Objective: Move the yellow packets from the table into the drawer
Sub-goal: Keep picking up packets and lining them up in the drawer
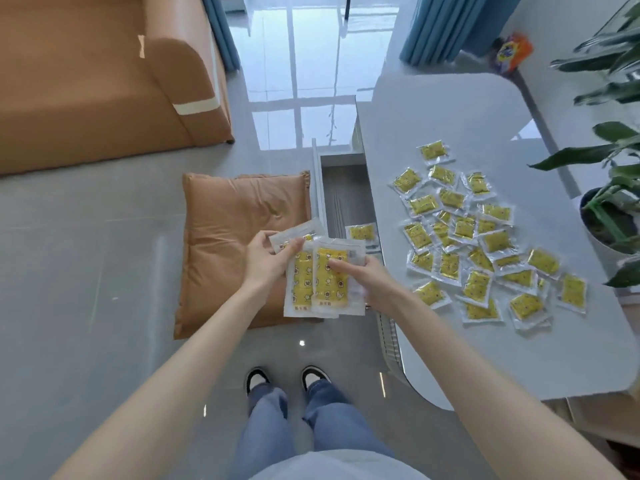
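Step in hand: carry and drop, mid-transfer.

- Left hand pinches the top-left edge of the held packets, fingers curled round them. Right hand grips the same fan from the right, thumb on the front packet's face, fingers underneath. Neither hand is free.
- The fan is several yellow cartoon-print packets in clear wrap, overlapped; exact count is unclear.
- The open drawer is just beyond and slightly right of the right hand. One drawer packet lies in its near end, close past the fingertips.
- The bench is to the right of the right hand. The loose packets lie scattered on it, a large pile, so my read is the task is early.
- The floor cushion is under and beyond the left hand.

Next move, as I judge it: shift both hands forward-right over the drawer opening, lower, and release beside the drawer packet. Square the fan first, or slippery wrap may slide out over the floor. Then the right hand goes back right for the next batch.
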### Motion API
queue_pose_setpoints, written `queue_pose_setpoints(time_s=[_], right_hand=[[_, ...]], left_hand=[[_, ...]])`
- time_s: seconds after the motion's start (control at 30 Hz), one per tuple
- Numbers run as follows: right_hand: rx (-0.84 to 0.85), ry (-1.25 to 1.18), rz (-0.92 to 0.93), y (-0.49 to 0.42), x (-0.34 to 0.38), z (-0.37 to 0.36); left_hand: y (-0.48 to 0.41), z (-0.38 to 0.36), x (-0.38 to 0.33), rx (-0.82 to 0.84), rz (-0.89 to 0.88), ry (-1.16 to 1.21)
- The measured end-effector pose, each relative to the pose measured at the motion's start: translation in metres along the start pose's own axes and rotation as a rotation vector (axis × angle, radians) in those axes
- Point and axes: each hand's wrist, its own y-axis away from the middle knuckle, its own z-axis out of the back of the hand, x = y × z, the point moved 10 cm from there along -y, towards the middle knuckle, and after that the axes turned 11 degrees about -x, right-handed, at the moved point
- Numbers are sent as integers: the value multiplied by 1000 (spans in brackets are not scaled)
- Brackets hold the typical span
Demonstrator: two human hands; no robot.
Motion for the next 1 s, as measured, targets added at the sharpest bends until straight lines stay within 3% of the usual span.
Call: queue_pose_setpoints(time_s=[0.17,0.37,0.5,0.77,1.0], right_hand=[[-173,-172,-46,-24,0,-15],[-354,-539,-126,-36,-6,-33],[-502,-740,-227,-43,-31,-39],[-703,-990,-376,-74,-79,-32],[-724,-1215,-475,-159,-123,-7]], left_hand=[[-45,-10,-2,113,81,-25],[-79,-30,5,486,199,-95],[-89,-49,1,656,148,-223],[-130,-117,16,712,35,-475],[-198,-213,69,656,-76,-538]])
